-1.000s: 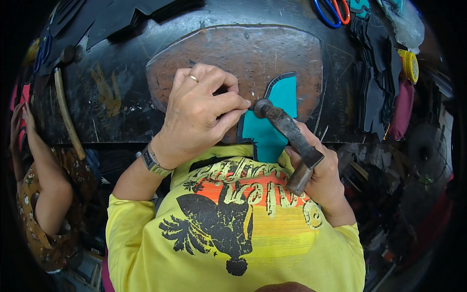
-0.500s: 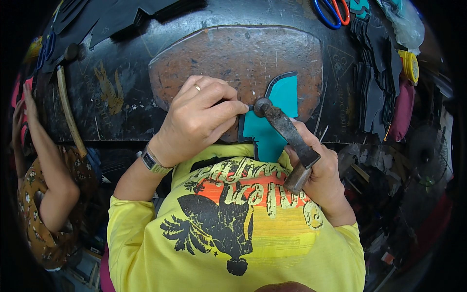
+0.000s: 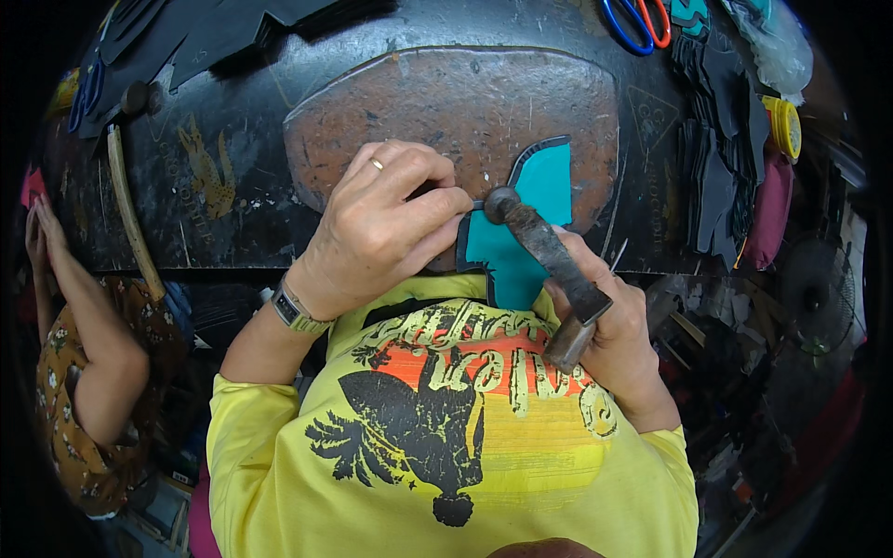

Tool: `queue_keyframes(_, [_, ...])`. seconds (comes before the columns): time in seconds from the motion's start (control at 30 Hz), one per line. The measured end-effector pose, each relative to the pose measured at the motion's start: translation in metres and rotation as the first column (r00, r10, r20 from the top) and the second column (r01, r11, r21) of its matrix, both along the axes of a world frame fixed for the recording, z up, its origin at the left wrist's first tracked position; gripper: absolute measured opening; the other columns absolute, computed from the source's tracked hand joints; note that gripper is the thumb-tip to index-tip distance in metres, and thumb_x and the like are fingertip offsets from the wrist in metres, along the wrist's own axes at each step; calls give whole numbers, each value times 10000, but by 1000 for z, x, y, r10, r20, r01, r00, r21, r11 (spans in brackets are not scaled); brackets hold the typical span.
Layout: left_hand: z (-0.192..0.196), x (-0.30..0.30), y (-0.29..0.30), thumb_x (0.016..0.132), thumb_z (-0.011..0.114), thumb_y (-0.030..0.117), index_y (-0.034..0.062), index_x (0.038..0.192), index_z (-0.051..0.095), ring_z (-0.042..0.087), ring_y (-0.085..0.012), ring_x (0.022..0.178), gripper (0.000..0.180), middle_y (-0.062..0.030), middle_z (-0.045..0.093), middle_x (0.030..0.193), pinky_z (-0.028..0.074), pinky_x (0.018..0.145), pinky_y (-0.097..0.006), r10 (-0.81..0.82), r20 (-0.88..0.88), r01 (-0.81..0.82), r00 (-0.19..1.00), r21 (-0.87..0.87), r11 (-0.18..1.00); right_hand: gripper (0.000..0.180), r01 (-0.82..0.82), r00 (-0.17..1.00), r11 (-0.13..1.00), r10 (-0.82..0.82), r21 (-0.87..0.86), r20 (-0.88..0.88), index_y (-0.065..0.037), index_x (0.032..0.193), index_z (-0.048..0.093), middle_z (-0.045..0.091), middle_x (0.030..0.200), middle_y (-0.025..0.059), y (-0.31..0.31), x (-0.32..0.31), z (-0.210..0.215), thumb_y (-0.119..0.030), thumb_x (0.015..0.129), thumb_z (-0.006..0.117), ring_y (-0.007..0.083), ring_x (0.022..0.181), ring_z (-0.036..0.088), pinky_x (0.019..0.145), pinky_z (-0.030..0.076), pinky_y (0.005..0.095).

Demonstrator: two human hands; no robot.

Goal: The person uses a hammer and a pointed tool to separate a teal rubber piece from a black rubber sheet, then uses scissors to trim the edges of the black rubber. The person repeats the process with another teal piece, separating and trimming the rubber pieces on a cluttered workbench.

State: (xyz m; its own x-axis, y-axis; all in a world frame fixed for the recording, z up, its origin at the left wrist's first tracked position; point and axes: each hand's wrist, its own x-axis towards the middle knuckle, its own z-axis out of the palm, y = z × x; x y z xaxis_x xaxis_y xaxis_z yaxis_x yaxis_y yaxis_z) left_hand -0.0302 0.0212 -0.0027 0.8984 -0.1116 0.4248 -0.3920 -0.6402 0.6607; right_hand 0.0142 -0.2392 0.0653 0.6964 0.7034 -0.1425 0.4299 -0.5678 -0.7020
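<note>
A teal piece with a black, notched border (image 3: pixel 546 177) lies near the front edge of the brown work board. My left hand (image 3: pixel 381 219) is closed in a pinch at the piece's black edge, beside the hammer's round face. In my right hand (image 3: pixel 609 302) is a hammer (image 3: pixel 553 249) with a dark, worn metal head, gripped by its short wooden handle. The round face rests on or just over the black edge; I cannot tell which. A thin metal point (image 3: pixel 619 253) sticks out beside my right hand, and what it belongs to is hidden.
The brown board (image 3: pixel 419 102) lies on a black table. Black cut pieces (image 3: pixel 712 149) are stacked at right, near a yellow round container (image 3: pixel 783 128). Scissors (image 3: pixel 642 23) and a plastic bag (image 3: pixel 772 46) sit at far right. Another hammer (image 3: pixel 135 200) and a co-worker's arms (image 3: pixel 88 307) are at left.
My hands, the hammer and the teal piece have barely shifted. At the left, the co-worker's hands have come together lower down, and less of the pink-red item shows.
</note>
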Motion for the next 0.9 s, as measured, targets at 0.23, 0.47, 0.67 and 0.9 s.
queue_keyframes(0.23, [2,1,-1,731,778,20,37,874,707,631,-265,948,160,-80,620,963,489,853,-407,7,-64,-8,998,-16,1000,579,18,993,992,-32,-125,-110,-61,1406,575,739,1086,187,6,-3,10,28,863,756,330,965,754,799,569,342])
queue_keyframes(0.47, [4,1,-4,705,777,-8,23,856,719,626,-254,890,165,-74,613,922,482,814,-387,56,-97,-63,994,-72,995,625,21,996,997,-28,-74,-83,-56,1411,568,729,1074,193,8,-2,7,16,822,763,327,925,748,770,566,361])
queue_keyframes(0.67, [5,1,-3,732,756,-5,15,858,713,611,-259,881,135,-83,606,927,480,822,-383,64,-118,-74,991,-79,994,498,58,994,992,-68,-116,-87,-28,1376,598,736,1112,183,10,-5,12,3,900,740,253,952,762,804,558,316])
queue_keyframes(0.9, [7,3,-4,747,747,-5,5,861,700,615,-275,906,123,-101,607,945,488,834,-391,68,-121,-78,990,-80,994,486,53,994,988,-66,-146,-86,-21,1376,595,738,1077,184,17,-5,18,4,910,730,220,900,758,768,556,308])
